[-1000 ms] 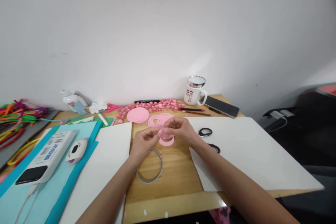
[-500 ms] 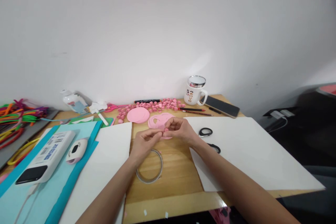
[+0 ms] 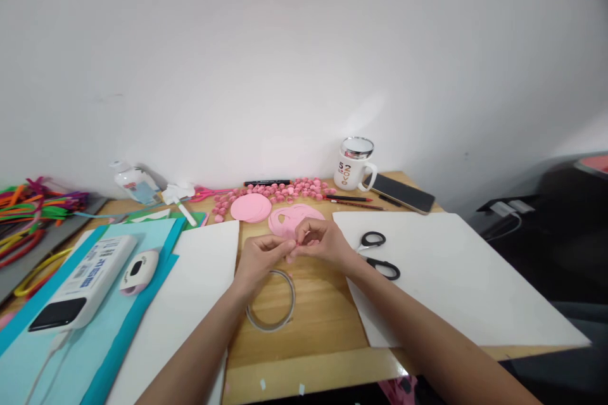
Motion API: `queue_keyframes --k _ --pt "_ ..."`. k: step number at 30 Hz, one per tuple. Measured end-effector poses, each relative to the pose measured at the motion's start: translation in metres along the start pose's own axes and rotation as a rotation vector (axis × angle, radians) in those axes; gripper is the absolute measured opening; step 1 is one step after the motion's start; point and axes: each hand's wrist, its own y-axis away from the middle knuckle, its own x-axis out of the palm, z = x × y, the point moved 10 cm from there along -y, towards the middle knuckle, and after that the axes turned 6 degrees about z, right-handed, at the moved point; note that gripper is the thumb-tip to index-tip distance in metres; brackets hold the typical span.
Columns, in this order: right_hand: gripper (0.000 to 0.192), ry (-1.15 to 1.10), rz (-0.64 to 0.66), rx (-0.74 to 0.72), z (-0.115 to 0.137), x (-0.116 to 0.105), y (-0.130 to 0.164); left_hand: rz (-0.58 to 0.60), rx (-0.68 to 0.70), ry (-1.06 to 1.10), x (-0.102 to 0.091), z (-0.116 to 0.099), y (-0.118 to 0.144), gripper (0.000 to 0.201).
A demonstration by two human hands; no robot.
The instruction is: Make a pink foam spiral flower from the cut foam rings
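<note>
Above the wooden table, my left hand (image 3: 262,257) and my right hand (image 3: 323,243) meet fingertip to fingertip. Both are closed in a pinch on a small piece of pink paper (image 3: 297,244), mostly hidden by the fingers. Just behind them lies a pile of flat pink paper pieces (image 3: 280,223), one with a hole cut in it. To its left is a stack of pink paper circles (image 3: 251,208). Many small rolled pink paper buds (image 3: 304,188) spread along the back. A roll of tape (image 3: 272,328) lies flat below my left hand.
Black-handled scissors (image 3: 386,268) lie partly behind my right wrist on a white sheet (image 3: 456,278). A mug (image 3: 355,168), pencils (image 3: 354,204) and a phone (image 3: 403,192) are at the back right. Left are a power bank (image 3: 85,285), a bottle (image 3: 137,183) and pipe cleaners (image 3: 42,209).
My right fingers have curled in and dropped slightly, covering more of the pink paper. My left hand stays almost in place.
</note>
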Motion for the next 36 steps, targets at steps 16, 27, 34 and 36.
queue_keyframes --k 16,27,34,36 --pt "0.042 -0.184 0.021 0.178 -0.026 -0.003 -0.002 -0.25 0.083 0.047 -0.027 -0.007 0.002 0.02" --pt "0.042 -0.207 -0.107 0.102 -0.021 -0.018 -0.001 -0.041 0.04 -0.037 0.0 -0.01 0.001 0.033" --pt "0.037 -0.228 -0.028 0.096 -0.015 -0.009 -0.002 0.016 0.024 -0.057 0.005 -0.004 0.0 0.031" --pt "0.036 -0.226 -0.046 0.074 -0.013 -0.01 -0.002 0.012 0.021 -0.069 0.004 -0.004 0.001 0.026"
